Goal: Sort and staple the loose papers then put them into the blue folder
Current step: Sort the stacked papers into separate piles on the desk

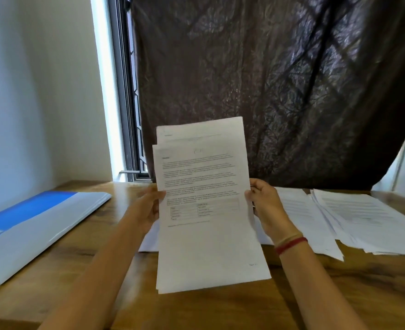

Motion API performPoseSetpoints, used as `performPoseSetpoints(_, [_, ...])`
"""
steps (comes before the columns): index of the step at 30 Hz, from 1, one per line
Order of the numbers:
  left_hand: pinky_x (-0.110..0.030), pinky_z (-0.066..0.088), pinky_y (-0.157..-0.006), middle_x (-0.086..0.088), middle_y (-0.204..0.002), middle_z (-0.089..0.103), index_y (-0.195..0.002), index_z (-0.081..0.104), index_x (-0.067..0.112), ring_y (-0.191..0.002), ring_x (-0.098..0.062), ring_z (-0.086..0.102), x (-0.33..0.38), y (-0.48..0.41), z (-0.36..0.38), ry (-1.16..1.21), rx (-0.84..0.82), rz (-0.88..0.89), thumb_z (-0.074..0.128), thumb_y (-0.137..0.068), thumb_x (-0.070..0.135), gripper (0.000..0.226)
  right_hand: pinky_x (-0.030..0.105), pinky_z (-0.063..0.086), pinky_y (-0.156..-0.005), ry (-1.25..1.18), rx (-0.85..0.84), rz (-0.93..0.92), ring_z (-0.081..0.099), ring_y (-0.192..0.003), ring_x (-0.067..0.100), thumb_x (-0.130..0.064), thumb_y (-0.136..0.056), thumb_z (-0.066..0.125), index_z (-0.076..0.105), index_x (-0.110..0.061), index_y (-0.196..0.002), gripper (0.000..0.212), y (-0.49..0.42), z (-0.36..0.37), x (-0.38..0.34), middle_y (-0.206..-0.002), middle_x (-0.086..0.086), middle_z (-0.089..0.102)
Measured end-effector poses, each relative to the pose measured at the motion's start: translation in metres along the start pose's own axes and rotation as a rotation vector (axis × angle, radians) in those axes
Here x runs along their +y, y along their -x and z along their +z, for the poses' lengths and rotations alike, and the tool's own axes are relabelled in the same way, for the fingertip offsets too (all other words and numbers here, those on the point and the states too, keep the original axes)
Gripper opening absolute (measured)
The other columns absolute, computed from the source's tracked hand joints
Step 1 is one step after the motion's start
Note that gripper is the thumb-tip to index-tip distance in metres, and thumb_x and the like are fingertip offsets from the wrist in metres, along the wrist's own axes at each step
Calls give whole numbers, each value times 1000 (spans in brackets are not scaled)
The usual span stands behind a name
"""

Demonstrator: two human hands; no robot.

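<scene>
Head view: both hands hold a sheaf of papers (206, 206) upright over the wooden table (101, 270). Left hand (150, 210) and right hand (265, 206) pinch its side edges; blue folder (37, 225) lies left.

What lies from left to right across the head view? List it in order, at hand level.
blue folder → left hand → held sheets, gripped by both hands → right hand → loose paper piles lying flat
</scene>
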State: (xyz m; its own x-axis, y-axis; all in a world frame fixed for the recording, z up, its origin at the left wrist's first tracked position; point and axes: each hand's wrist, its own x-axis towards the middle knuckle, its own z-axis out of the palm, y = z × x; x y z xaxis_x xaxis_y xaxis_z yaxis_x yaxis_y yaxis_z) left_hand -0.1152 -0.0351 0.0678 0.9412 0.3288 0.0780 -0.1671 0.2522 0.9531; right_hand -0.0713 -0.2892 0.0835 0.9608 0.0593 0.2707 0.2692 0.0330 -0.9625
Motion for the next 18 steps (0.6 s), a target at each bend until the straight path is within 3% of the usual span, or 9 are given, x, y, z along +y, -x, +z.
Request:
performPoseSetpoints(2, [-27, 57, -54, -7, -85, 74, -107, 64, 7, -77, -22, 71, 21, 17, 12, -2, 5, 150, 49, -96, -3, 21, 14, 49, -58, -18, 40, -117, 63, -82, 9, 0, -98, 45, 60, -25, -91, 29, 6, -1, -16, -93, -5, 67])
performPoseSetpoints(5, [-25, 57, -57, -8, -97, 74, -112, 65, 7, -77, -16, 72, 44, 40, 35, 23, 30, 335, 50, -97, 0, 22, 8, 49, -55, -99, 106, -267, 64, -68, -6, 0, -98, 44, 60, -17, -98, 24, 19, -3, -42, -87, -8, 66])
performPoseSetpoints(8, [-19, 56, -59, 1, -99, 73, -114, 66, 14, -79, -8, 71, 54, 57, 52, -75, 120, 460, 54, -98, 10, 21, 5, 46, -53, -122, 139, -372, 61, -65, -13, -9, -100, 45, 58, -25, -92, 22, 36, -7, -58, -86, -10, 64])
performPoseSetpoints(12, [-22, 53, -66, 1, -96, 69, -113, 63, 15, -90, -17, 68, 41, 71, 67, -204, 186, 533, 49, -101, 18, 19, 14, 51, -64, -43, 154, -390, 62, -85, 0, -22, -103, 41, 48, -34, -110, 16, 53, -10, -43, -100, -13, 60])
performPoseSetpoints(15, [-14, 43, -64, 5, -104, 61, -119, 52, 17, -96, -13, 61, 22, 75, 78, -412, 175, 535, 39, -103, 17, 21, 25, 52, -83, 78, 120, -366, 56, -103, 7, -24, -102, 43, 32, -35, -127, 30, 57, -10, -23, -116, -9, 54])
performPoseSetpoints(18, [-14, 41, -63, 4, -108, 59, -122, 43, 24, -92, -8, 57, 9, 75, 82, -506, 136, 478, 39, -102, 13, 23, 35, 49, -97, 137, 121, -323, 52, -111, 13, -16, -100, 48, 28, -31, -138, 45, 60, -11, -17, -125, -5, 49])
